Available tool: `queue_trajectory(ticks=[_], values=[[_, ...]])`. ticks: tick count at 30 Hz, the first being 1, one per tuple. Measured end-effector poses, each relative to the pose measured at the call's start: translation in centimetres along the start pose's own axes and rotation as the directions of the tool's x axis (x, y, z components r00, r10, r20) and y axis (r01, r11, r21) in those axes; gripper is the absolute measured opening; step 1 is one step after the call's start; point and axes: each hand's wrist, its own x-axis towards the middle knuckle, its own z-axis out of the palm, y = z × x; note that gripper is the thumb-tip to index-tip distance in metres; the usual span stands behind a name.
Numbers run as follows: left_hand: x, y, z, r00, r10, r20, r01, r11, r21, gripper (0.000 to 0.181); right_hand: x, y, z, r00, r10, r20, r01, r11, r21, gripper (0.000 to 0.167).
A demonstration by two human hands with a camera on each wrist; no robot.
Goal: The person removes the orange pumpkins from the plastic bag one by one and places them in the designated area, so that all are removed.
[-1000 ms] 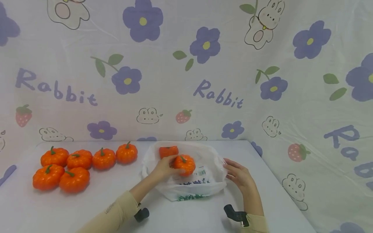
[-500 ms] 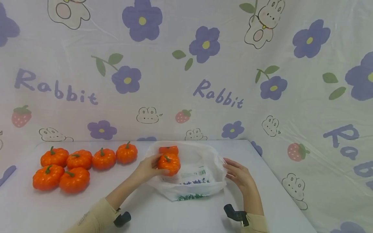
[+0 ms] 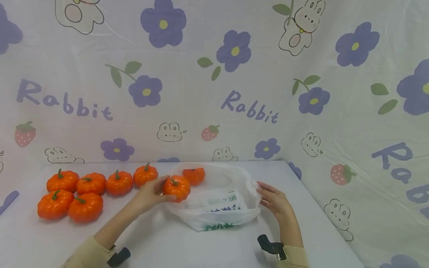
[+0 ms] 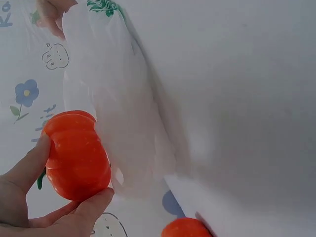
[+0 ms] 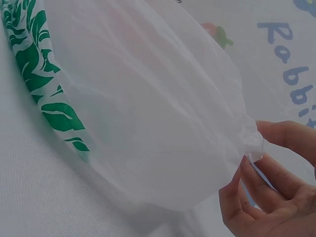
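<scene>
My left hand (image 3: 149,195) grips a small orange pumpkin (image 3: 177,189) with a green stem, at the left rim of a white plastic bag (image 3: 231,219). In the left wrist view, thumb and fingers hold that pumpkin (image 4: 76,155) from two sides, close beside the bag's outer wall (image 4: 123,113). My right hand (image 3: 276,201) is at the bag's right edge; the right wrist view has its fingers (image 5: 281,136) pinching a gathered bit of the plastic (image 5: 163,108). Inside the bag, toward the back left, sits another orange pumpkin (image 3: 195,176), partly covered.
Several more orange pumpkins stand at the left of the white table (image 3: 201,249), the nearest (image 3: 145,175) just behind my left hand. A patterned cloth (image 3: 191,93) with rabbits and flowers hangs behind the table.
My left hand has moved left with the pumpkin, from over the bag's middle to its left rim. More of the pumpkin inside now shows. My right hand has stayed in place.
</scene>
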Motion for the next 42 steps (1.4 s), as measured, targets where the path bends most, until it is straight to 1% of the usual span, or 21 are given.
queue_trajectory(ticks=[5, 9, 14, 19, 22, 25, 28, 35, 42], values=[[-1.0, -0.4, -1.3, 1.0, -0.005, -0.019, 0.006, 0.999, 0.036, 0.082, 0.0, -0.1, 0.0, 1.0, 0.005, -0.009, -0.005, 1.0, 0.001, 0.054], [-1.8, -1.0, -2.5, 0.999, -0.039, -0.029, 0.041, 0.998, 0.051, 0.085, 0.0, -0.1, 0.2, 1.0, 0.006, -0.012, -0.006, 1.0, -0.005, 0.053], [-2.6, -1.9, -4.1, 0.998, -0.063, -0.032, 0.065, 0.995, 0.075, 0.087, 0.0, -0.2, 0.3, 1.0, 0.007, -0.017, -0.008, 1.0, -0.012, 0.053], [-3.5, -3.0, -5.5, 0.998, -0.051, -0.028, 0.053, 0.996, 0.078, 0.087, 0.1, -0.2, 0.3, 1.0, 0.011, -0.018, -0.011, 1.0, -0.005, 0.053], [-3.8, -3.8, -6.1, 0.998, -0.054, -0.03, 0.057, 0.994, 0.094, 0.088, 0.1, -0.2, 0.4, 1.0, 0.011, -0.015, -0.011, 1.0, -0.004, 0.054], [-4.0, -4.7, -6.7, 0.997, -0.071, -0.042, 0.075, 0.991, 0.114, 0.09, 0.1, -0.1, 0.4, 1.0, 0.01, -0.012, -0.01, 1.0, 0.0, 0.054], [-4.3, -5.4, -7.3, 0.996, -0.073, -0.057, 0.08, 0.986, 0.146, 0.088, 0.1, -0.1, 0.4, 1.0, 0.008, -0.012, -0.008, 1.0, -0.003, 0.055], [-4.8, -6.9, -8.4, 0.991, -0.076, -0.11, 0.103, 0.959, 0.265, 0.09, 0.1, -0.2, 0.4, 1.0, 0.005, -0.017, -0.005, 1.0, 0.001, 0.054], [-5.0, -7.5, -9.1, 0.985, -0.089, -0.147, 0.134, 0.931, 0.339, 0.092, -0.2, -0.3, 0.4, 1.0, 0.012, -0.019, -0.012, 1.0, 0.016, 0.054]])
